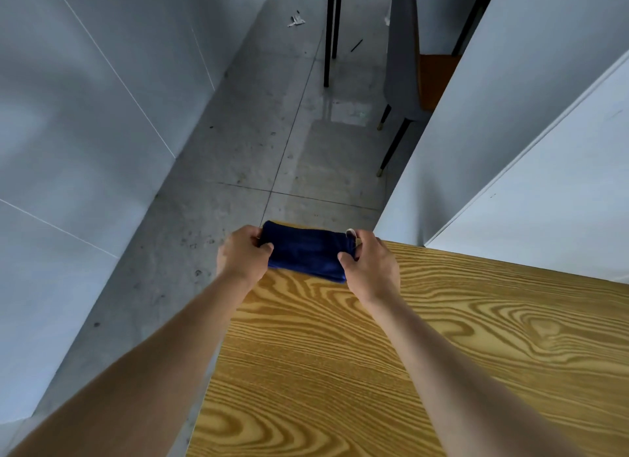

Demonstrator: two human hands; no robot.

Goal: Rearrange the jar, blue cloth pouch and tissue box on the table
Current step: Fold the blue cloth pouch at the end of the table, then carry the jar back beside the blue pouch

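The blue cloth pouch (305, 250) lies flat at the far left corner of the wooden table (425, 354). My left hand (243, 252) pinches its left end and my right hand (369, 261) pinches its right end, where a small pale tag or cord end shows. Both arms reach forward over the table. Neither the jar nor the tissue box is in view.
White panels (544, 150) stand along the table's far right edge. A grey tiled floor (255, 150) lies beyond and left of the table, with a white wall on the left. A chair with dark legs (401, 123) stands further back on the floor.
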